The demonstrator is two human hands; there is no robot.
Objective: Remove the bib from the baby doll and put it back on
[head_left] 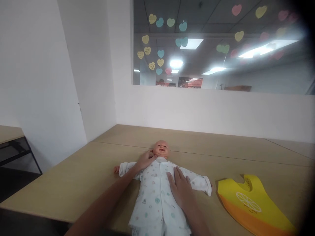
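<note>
A baby doll (161, 149) lies on its back on the wooden table, arms spread to both sides. It wears a white printed top (154, 196) with a front closure. My left hand (146, 160) rests at the doll's neck and shoulder, its fingers stretched toward the side of the head. My right hand (180, 186) lies flat on the chest of the top, fingers a little apart. A yellow and orange bib (248, 200) with a white citrus-slice print lies to the right of the doll, apart from both hands.
The wooden table (86, 177) runs back to a white wall (197, 111) with a window above it. Heart-shaped notes (159, 22) are stuck on the glass. A second table (11, 134) stands at the far left, beyond a gap.
</note>
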